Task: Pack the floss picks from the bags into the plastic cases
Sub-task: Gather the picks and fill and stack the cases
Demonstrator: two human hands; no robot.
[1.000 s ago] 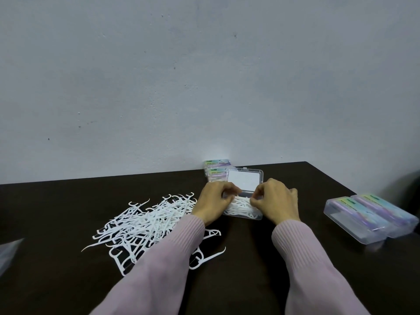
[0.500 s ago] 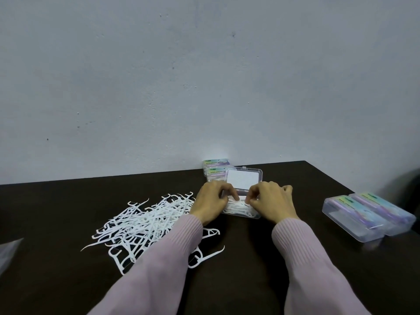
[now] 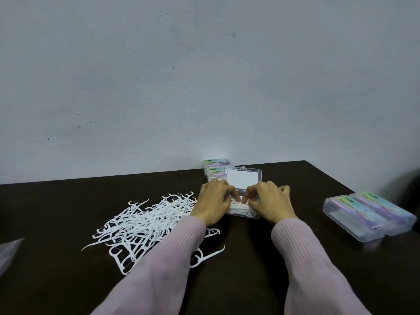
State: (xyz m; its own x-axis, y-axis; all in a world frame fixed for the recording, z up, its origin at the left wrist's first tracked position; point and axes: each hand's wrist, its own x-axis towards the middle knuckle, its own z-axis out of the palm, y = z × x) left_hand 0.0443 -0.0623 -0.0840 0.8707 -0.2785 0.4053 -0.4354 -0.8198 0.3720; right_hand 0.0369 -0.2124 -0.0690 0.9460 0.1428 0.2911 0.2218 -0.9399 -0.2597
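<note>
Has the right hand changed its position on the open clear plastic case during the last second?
Yes. The right hand has slid left along the open clear plastic case, towards the left hand, over the white floss picks inside.

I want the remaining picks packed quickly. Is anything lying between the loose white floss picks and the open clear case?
Only the person's left hand and its pink sleeve lie between the pile of loose white floss picks and the open clear plastic case. Otherwise just bare dark table.

Bag (image 3: 9,253) cropped at left edge
</note>
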